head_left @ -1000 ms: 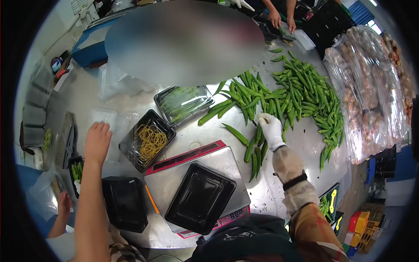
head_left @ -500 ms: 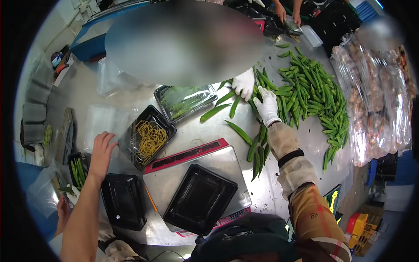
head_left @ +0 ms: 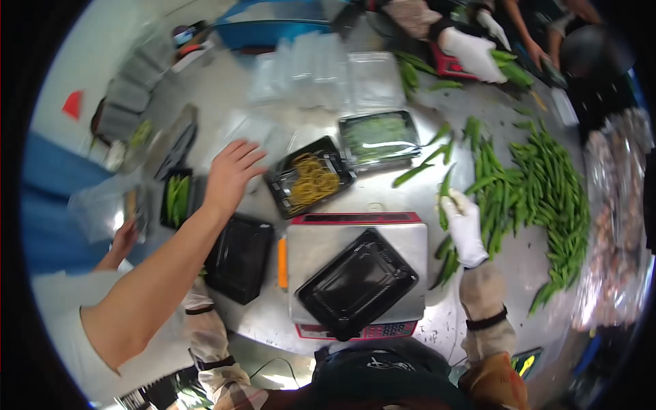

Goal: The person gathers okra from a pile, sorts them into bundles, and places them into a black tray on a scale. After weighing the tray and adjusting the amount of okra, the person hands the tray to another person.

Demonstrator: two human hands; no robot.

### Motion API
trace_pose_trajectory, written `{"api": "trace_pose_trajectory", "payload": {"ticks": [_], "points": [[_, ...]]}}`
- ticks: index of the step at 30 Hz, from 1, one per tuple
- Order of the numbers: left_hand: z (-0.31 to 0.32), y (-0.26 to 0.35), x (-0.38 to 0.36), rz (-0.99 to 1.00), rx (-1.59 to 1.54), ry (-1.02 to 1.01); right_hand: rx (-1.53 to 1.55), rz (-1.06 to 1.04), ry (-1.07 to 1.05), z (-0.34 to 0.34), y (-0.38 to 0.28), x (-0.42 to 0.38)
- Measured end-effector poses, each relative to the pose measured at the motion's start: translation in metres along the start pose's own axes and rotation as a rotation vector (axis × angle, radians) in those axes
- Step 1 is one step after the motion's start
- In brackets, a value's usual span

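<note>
My right hand (head_left: pixel 465 229), in a white glove, is closed on an okra pod (head_left: pixel 445 186) to the right of the scale (head_left: pixel 389 239). More okra pods (head_left: pixel 486 178) lie loose just beyond and beside it. On the scale's steel plate sits a black plastic tray (head_left: pixel 357 281), turned at an angle and bare inside. Of my left arm only the pale sleeve (head_left: pixel 207 335) shows at lower left. A co-worker's bare arm (head_left: pixel 164 273) crosses over it and hides my left hand. Next to that arm lies another black tray (head_left: pixel 240 260).
A tray of rubber bands (head_left: pixel 314 179) and a wrapped pack of greens (head_left: pixel 380 139) stand behind the scale. A large okra heap (head_left: pixel 550 198) spreads at right. Another worker's gloved hand (head_left: pixel 475 55) holds okra at the far side. Clear plastic lids (head_left: pixel 307 68) lie at the back.
My right hand has drawn back from the okra heap towards the scale, now with a pod. The co-worker's bare arm reaches further in. My view has turned; the far worker's gloved hand has moved away.
</note>
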State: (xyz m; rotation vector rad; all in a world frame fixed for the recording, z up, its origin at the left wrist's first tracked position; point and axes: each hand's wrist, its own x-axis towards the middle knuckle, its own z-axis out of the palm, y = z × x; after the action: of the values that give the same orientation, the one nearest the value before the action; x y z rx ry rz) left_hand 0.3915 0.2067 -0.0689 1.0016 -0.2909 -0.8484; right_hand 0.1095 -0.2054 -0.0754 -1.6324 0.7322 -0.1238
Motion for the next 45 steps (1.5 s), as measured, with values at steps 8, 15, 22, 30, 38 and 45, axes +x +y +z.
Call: {"api": "trace_pose_trajectory", "payload": {"ticks": [8, 15, 22, 30, 38, 45], "points": [[0.127, -0.083, -0.258, 0.334, 0.108, 1.149, 0.640, 0.015, -0.516, 0.072, -0.091, -0.077], [0.258, -0.113, -0.224, 0.303, 0.589, 0.758, 0.457, -0.117, -0.744, 0.162, -0.087, -0.189], [0.169, -0.043, -0.219, 0.349, 0.003, 0.712, 0.205, -0.183, -0.462, 0.117, -0.093, -0.184], [0.123, -0.028, -0.226, 0.349, -0.392, 0.438, 0.298, -0.027, -0.204, 0.066, -0.041, -0.179], [-0.047, 0.000, -0.188, 0.440, 0.354, 1.119, 0.293, -0.026, -0.120, 0.055, -0.028, -0.169], [-0.168, -0.014, -0.174, 0.010, 1.450, 1.592, 0.251, -0.009, -0.089, 0.058, -0.027, -0.164]]}}
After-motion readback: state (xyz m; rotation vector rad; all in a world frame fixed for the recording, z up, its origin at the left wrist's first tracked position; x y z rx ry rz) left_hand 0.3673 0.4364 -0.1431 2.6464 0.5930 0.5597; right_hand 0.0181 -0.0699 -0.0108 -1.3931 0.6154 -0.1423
